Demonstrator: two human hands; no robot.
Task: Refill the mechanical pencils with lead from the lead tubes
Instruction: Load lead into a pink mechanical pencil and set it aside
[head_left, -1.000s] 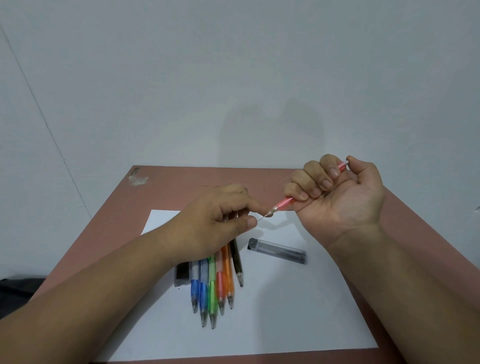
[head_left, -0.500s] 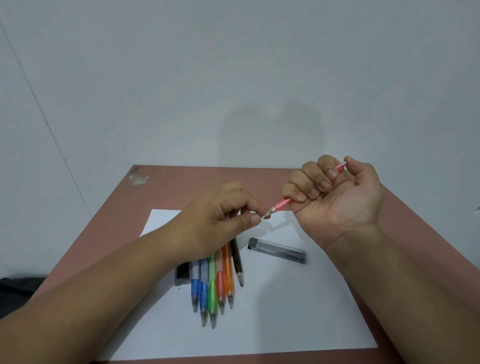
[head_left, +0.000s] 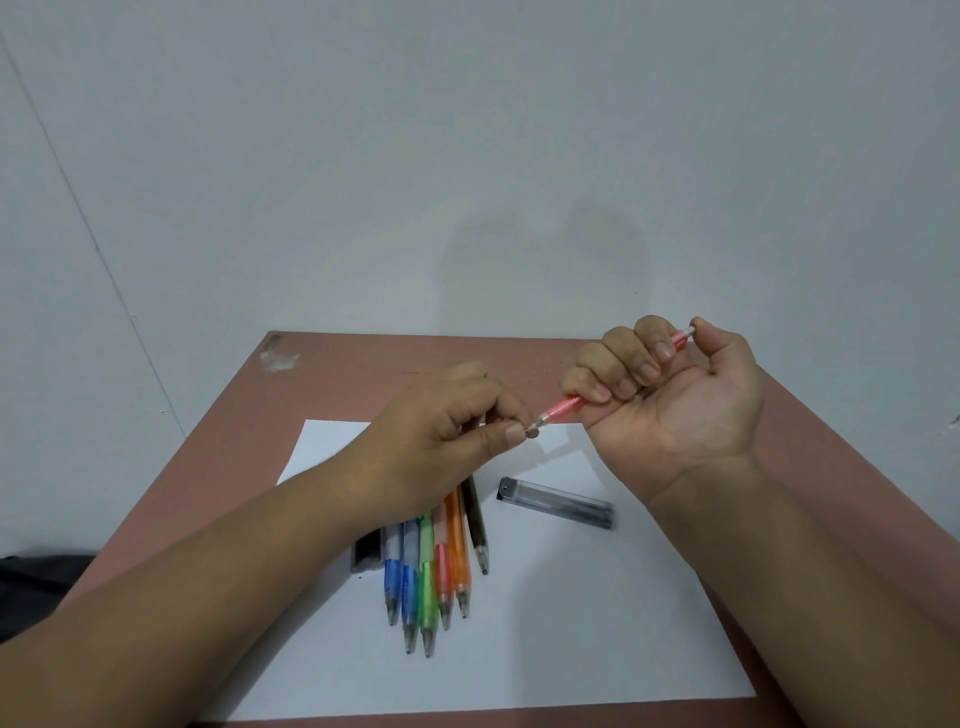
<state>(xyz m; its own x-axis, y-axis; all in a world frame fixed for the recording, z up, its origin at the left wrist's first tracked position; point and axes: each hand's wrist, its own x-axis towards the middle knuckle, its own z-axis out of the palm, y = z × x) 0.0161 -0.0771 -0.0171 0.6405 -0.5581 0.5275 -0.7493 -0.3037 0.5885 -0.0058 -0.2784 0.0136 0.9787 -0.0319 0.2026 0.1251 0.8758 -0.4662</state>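
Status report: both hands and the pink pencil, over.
Right hand grips pink mechanical pencil, thumb on its cap. Left hand pinches at its tip. Lead tube lies clear on the paper. Nothing in the way.

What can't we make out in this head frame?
- Lead at the pink pencil tip: too small, behind the left hand fingertips.
- Upper ends of the pencil row: under the left hand.
- Dark lead tube: mostly behind the left forearm.
- Clear lead tube: lead count unreadable.

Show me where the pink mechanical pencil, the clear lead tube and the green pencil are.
pink mechanical pencil (head_left: 563, 406), head view, on its grip section near the tip.
clear lead tube (head_left: 558, 504), head view, mid-body.
green pencil (head_left: 427, 587), head view, on its lower barrel.
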